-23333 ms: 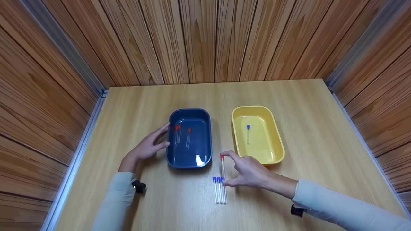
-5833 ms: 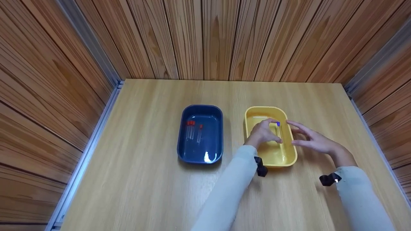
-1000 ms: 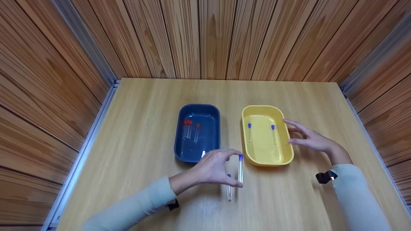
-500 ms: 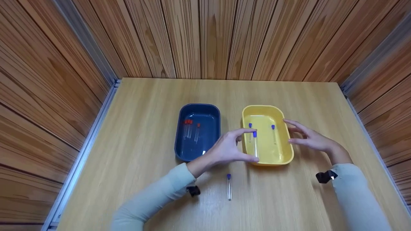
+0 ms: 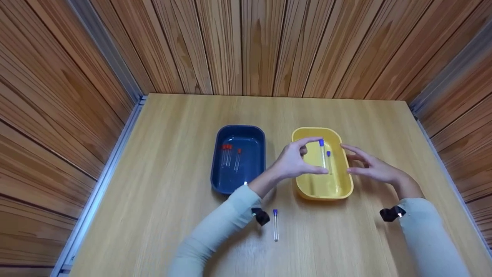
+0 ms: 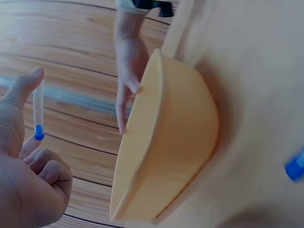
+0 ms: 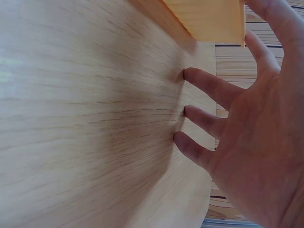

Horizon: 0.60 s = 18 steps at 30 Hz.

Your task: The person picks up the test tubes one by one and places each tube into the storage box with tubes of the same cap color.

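Observation:
My left hand [image 5: 291, 161] pinches a clear test tube [image 5: 323, 154] with a blue cap lengthwise between thumb and index finger. It holds the tube above the yellow tray [image 5: 324, 195]; in the left wrist view the tube [image 6: 39, 107] is apart from the tray. Another blue-capped tube [image 5: 329, 163] lies inside the tray, near its right wall. My right hand [image 5: 374, 167] touches the tray's right rim with straight, spread fingers. In the right wrist view, several fingertips of the right hand [image 7: 259, 123] reach down to the tabletop beside the tray.
A dark blue tray [image 5: 238, 182] to the left holds several red-capped tubes [image 5: 227, 156]. One blue-capped tube [image 5: 276, 226] lies on the wooden table [image 5: 153, 184] in front of the trays. Plank walls [image 5: 255, 50] enclose the back and sides.
Over the last second my left hand carried the blue-capped tube from the table's front up and right over the yellow tray. The right hand stayed at the rim. Earlier, red-capped tubes went into the blue tray.

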{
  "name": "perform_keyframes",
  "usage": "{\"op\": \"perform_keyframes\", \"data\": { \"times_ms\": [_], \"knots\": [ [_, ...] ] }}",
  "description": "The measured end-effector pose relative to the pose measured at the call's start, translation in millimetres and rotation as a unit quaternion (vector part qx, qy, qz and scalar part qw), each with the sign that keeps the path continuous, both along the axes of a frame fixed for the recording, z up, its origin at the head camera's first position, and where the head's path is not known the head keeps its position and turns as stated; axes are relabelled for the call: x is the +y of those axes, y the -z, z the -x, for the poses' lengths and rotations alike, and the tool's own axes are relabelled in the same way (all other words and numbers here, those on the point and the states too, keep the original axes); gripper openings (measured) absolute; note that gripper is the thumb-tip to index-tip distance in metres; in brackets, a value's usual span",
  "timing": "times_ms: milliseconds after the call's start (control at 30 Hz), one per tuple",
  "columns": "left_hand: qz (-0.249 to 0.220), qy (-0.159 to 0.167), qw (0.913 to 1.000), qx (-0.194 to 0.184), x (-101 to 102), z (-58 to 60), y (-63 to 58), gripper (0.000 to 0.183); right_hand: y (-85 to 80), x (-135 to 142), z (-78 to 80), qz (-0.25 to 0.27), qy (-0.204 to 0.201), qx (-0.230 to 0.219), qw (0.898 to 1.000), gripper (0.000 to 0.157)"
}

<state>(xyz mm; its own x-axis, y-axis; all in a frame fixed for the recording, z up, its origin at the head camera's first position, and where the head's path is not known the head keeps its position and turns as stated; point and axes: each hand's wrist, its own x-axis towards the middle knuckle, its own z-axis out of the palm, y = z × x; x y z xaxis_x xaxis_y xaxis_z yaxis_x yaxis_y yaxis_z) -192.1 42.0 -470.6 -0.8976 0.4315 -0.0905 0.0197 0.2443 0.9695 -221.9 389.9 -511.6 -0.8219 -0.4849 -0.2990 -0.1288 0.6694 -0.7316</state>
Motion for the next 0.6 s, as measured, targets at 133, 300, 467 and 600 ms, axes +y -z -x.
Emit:
{"op": "perform_keyframes", "data": {
  "times_ms": [133,300,467,600],
  "knots": [
    [-0.016,-0.014,0.9998,0.003,10.8,10.5,3.4,0.091,0.0,-2.4,0.9,0.003,-0.003,-0.003,1.0,0.089],
    [-0.058,-0.014,0.9982,0.004,20.3,26.2,10.7,0.092,0.6,-2.7,2.7,0.005,-0.003,-0.009,1.0,0.089],
    [-0.076,-0.023,0.9966,-0.024,27.5,39.4,18.8,0.088,0.6,-1.1,1.8,-0.009,0.003,-0.012,1.0,0.092],
    [-0.056,-0.051,0.9954,-0.059,35.2,47.9,23.8,0.084,0.5,-1.2,2.9,-0.007,0.001,-0.009,1.0,0.091]
  ]
}}
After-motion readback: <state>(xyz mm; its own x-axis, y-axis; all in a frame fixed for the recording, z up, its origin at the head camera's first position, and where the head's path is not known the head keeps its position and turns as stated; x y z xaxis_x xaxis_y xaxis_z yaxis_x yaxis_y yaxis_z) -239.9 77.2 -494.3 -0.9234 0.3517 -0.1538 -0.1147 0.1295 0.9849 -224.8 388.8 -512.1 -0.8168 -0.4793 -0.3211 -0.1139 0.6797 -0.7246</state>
